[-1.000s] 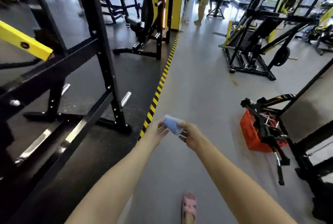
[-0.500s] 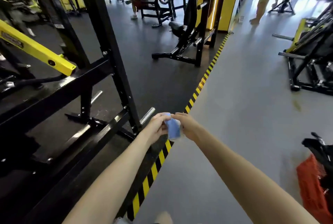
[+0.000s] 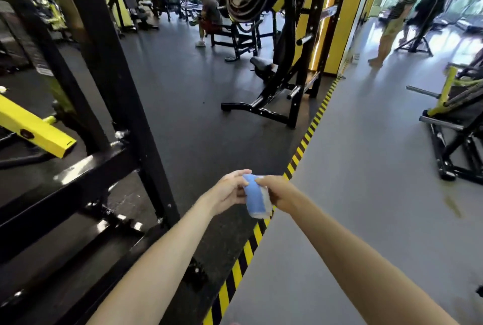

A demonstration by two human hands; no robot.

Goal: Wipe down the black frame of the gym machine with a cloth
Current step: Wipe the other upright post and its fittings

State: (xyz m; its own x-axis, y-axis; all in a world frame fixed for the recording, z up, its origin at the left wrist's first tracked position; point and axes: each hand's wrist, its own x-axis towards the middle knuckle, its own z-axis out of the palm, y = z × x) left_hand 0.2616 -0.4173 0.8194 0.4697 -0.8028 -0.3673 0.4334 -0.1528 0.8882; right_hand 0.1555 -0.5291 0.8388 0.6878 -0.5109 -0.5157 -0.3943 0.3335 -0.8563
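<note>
A folded blue cloth (image 3: 254, 197) with a white edge hangs between my two hands at the lower middle. My left hand (image 3: 226, 192) pinches its left side and my right hand (image 3: 278, 192) grips its right side. The black frame of the gym machine (image 3: 112, 68) rises to the left, with a thick upright post and slanted crossbars (image 3: 68, 188) running down to the floor. The cloth is held in the air to the right of the post and does not touch it.
A yellow lever arm (image 3: 34, 128) juts from the machine at the left. Yellow-black hazard tape (image 3: 300, 149) splits dark rubber flooring from grey floor. A plate-loaded machine (image 3: 277, 44) stands ahead, another (image 3: 454, 126) at the right. Three people (image 3: 392, 16) are in the background.
The view has swung left and up, so the black frame now fills the left side and the red crate has left the view. Both hands keep holding the cloth, now turned more upright.
</note>
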